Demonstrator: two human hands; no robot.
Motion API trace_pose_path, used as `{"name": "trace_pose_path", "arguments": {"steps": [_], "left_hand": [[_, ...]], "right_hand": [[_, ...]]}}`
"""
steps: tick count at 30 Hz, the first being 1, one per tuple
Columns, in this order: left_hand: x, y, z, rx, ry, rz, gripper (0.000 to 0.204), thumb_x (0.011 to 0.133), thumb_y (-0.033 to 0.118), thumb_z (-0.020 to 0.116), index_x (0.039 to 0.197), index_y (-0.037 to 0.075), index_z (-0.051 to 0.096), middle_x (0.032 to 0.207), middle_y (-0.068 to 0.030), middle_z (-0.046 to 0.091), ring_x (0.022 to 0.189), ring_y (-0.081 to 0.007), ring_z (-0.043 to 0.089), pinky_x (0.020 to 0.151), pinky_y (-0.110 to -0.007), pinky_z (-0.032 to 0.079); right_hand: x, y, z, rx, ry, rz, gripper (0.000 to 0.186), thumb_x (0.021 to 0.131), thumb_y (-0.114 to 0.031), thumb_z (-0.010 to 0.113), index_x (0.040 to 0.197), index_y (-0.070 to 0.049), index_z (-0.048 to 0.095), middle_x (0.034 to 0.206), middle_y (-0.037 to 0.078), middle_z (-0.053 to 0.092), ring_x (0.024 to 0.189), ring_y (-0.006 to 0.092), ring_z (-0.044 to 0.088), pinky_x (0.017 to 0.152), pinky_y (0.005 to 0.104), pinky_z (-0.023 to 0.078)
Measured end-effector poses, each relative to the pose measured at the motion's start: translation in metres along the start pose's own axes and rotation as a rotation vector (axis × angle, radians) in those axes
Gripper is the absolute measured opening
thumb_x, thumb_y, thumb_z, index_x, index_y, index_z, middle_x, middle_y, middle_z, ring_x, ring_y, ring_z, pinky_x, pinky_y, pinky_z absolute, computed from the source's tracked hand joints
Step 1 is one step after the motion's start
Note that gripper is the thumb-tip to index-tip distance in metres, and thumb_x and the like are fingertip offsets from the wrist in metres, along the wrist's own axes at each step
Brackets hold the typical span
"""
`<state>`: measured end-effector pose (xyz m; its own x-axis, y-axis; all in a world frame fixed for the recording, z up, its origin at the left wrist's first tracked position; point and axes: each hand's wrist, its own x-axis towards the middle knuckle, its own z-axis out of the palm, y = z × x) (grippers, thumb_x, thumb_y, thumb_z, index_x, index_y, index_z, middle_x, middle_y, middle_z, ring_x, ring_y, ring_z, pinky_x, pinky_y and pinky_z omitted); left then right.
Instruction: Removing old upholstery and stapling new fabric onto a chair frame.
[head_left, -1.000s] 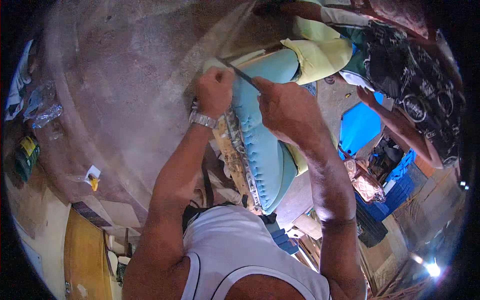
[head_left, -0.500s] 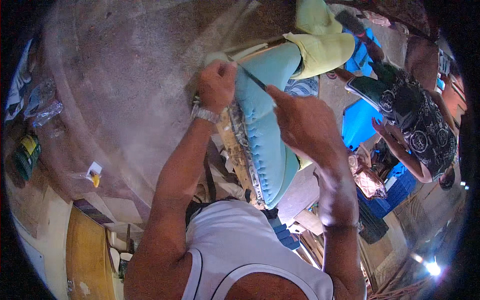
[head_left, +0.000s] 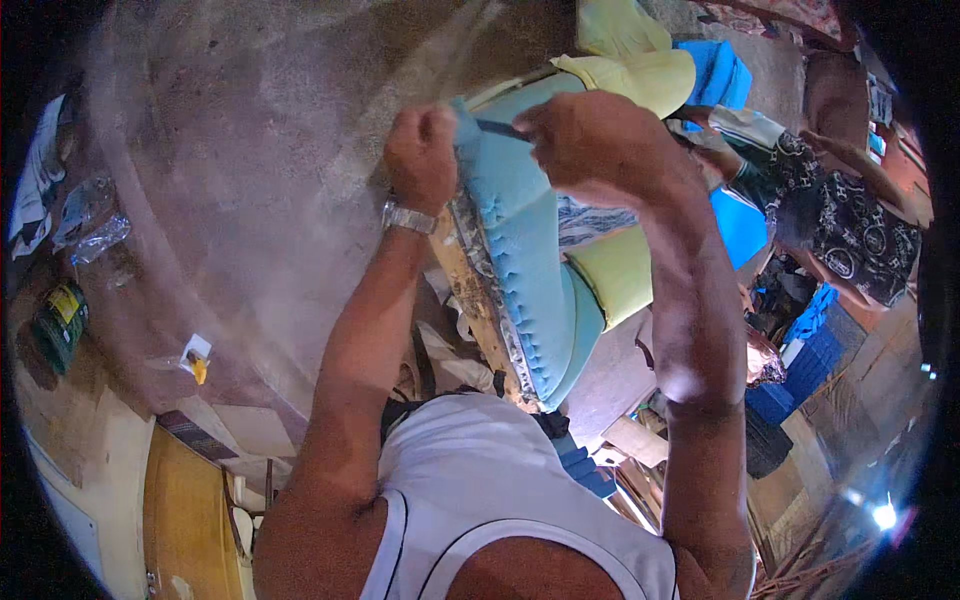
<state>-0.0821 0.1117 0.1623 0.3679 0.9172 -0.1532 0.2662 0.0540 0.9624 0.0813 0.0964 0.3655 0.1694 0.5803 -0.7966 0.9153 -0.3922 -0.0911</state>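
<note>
At the upper edge of the light-blue tufted cushion point(head_left: 525, 250), the left hand point(head_left: 422, 155) pinches fabric in a closed grip while the right hand point(head_left: 590, 140) grips a thin dark tool point(head_left: 500, 128), so fastening seems underway, and the next move likely needs taut fabric.

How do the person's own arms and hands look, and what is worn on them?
Both arms are bare, with no sleeves and no gloves. The left hand has a silver metal wristwatch on its wrist. The right hand and its wrist carry nothing that I can see. The white sleeveless shirt with dark trim leaves both shoulders uncovered.
</note>
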Motion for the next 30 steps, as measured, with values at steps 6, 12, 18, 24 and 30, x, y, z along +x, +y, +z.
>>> {"name": "trace_pose_path", "arguments": {"steps": [6, 12, 18, 24, 30], "left_hand": [[0.005, -0.005, -0.003, 0.026, -0.041, -0.024, 0.027, 0.094, 0.029, 0.070, 0.095, 0.001, 0.070, 0.088, -0.0182, 0.070, 0.082, -0.0347, 0.068, 0.076, -0.045, 0.053], [-0.011, 0.025, -0.005, 0.325, -0.071, 0.308, 0.017, 0.085, 0.020, 0.077, 0.095, 0.007, 0.072, 0.098, -0.0108, 0.069, 0.092, -0.0317, 0.065, 0.084, -0.044, 0.051], [-0.052, 0.042, -0.012, 0.550, -0.238, 0.674, 0.030, 0.074, 0.014, 0.080, 0.103, 0.011, 0.074, 0.103, -0.0084, 0.069, 0.101, -0.0312, 0.063, 0.091, -0.046, 0.050], [-0.043, 0.044, -0.007, 0.484, -0.102, 0.289, 0.028, 0.083, 0.021, 0.080, 0.105, 0.005, 0.073, 0.101, -0.0187, 0.071, 0.093, -0.0380, 0.067, 0.084, -0.048, 0.052], [-0.018, 0.055, -0.009, 0.391, -0.201, 0.015, 0.028, 0.082, 0.026, 0.079, 0.090, 0.001, 0.072, 0.085, -0.0239, 0.072, 0.081, -0.0435, 0.070, 0.074, -0.049, 0.054]], "right_hand": [[-0.042, -0.012, 0.036, 0.211, 0.231, 0.255, 0.035, 0.101, -0.034, 0.058, 0.125, -0.010, 0.064, 0.103, 0.024, 0.072, 0.098, 0.0419, 0.070, 0.084, 0.0504, 0.056], [-0.097, 0.010, 0.194, 0.757, 0.603, 0.342, 0.030, 0.104, -0.025, 0.059, 0.124, -0.003, 0.058, 0.093, 0.017, 0.070, 0.084, 0.0313, 0.071, 0.077, 0.0405, 0.057], [-0.090, -0.006, 0.296, 1.337, 0.753, 0.410, 0.029, 0.103, -0.024, 0.055, 0.122, -0.001, 0.055, 0.099, 0.024, 0.069, 0.082, 0.0462, 0.066, 0.077, 0.0497, 0.052], [-0.076, -0.007, 0.276, 0.880, 0.626, 0.305, 0.041, 0.105, -0.027, 0.056, 0.139, -0.005, 0.048, 0.093, 0.015, 0.068, 0.082, 0.0279, 0.069, 0.072, 0.0405, 0.055], [-0.041, -0.008, 0.222, 0.663, 0.674, 0.090, 0.056, 0.101, -0.021, 0.053, 0.155, -0.023, 0.037, 0.101, 0.024, 0.068, 0.087, 0.0456, 0.067, 0.077, 0.0527, 0.054]]}}
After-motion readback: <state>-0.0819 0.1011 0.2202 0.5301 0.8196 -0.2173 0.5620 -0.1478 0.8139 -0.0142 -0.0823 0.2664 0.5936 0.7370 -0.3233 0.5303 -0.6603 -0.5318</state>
